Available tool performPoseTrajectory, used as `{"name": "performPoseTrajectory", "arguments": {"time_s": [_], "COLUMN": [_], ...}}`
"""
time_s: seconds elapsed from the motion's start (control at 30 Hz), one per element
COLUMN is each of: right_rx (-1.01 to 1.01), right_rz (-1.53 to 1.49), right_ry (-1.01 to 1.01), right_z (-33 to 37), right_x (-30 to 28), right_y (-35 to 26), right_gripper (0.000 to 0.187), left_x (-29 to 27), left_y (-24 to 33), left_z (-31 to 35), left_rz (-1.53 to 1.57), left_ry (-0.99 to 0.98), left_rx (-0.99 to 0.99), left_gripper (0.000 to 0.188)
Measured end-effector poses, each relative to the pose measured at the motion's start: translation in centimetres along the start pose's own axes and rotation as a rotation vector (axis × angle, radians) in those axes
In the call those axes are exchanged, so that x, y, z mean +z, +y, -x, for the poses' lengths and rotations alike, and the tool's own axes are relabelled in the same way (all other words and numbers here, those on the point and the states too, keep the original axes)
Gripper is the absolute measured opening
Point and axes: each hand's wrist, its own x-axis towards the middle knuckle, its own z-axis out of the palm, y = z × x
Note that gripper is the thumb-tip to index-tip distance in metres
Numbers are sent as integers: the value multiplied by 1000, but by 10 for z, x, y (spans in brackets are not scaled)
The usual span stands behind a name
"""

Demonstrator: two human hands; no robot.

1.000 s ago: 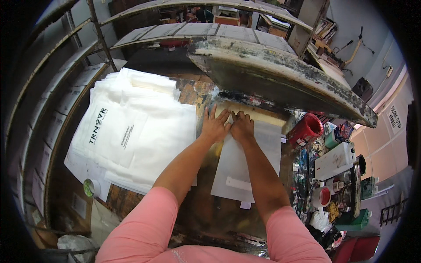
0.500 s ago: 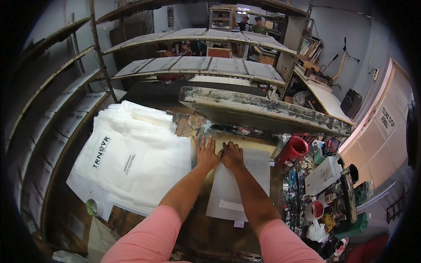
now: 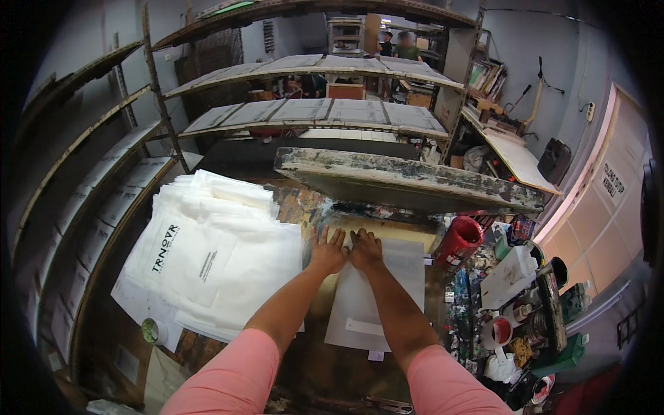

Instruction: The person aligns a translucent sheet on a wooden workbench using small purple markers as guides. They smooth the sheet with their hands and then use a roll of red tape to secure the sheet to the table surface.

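A whitish, translucent flat sheet or bag (image 3: 349, 297) lies on the brown work table, with a pale strip across its near part. At its far left corner my right hand (image 3: 366, 250) presses down, fingers slightly bent and apart. My left hand (image 3: 328, 252) rests flat beside it with fingers spread, over the yellowish board (image 3: 401, 227) and the sheet's left edge. The two hands nearly touch at the thumbs. To the left sits a thick pile of white printed bags (image 3: 228, 266) with dark lettering. Behind the sheet, a paint-stained screen frame (image 3: 408, 176) is tilted up.
A red tub (image 3: 460, 240), a white jug (image 3: 508, 277) and several paint containers crowd the right side. A small cup (image 3: 153, 332) stands at the pile's near left. Racks (image 3: 325, 111) with printed sheets rise behind and at left. Two people (image 3: 407, 47) stand far back.
My right hand's fingers were bunched against my left hand; now they are spread a little on the sheet. The view has shifted slightly. The sheet and pile stay in place.
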Motion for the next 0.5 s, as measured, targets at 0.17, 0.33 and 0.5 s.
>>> {"name": "performPoseTrajectory", "arguments": {"time_s": [0.17, 0.33, 0.5], "right_rx": [5, 8, 28], "right_rz": [1, 15, -9], "right_ry": [-25, -62, -49], "right_z": [-2, -3, -3], "right_x": [-2, -9, -4], "right_y": [5, -3, 1], "right_gripper": [62, 61, 61], "left_x": [-8, -16, -22], "left_y": [3, -6, 1], "left_z": [2, -3, -9], "left_rz": [73, 109, 39], "left_ry": [-23, -50, -62], "left_rx": [-4, -28, -15], "left_gripper": [68, 68, 68]}}
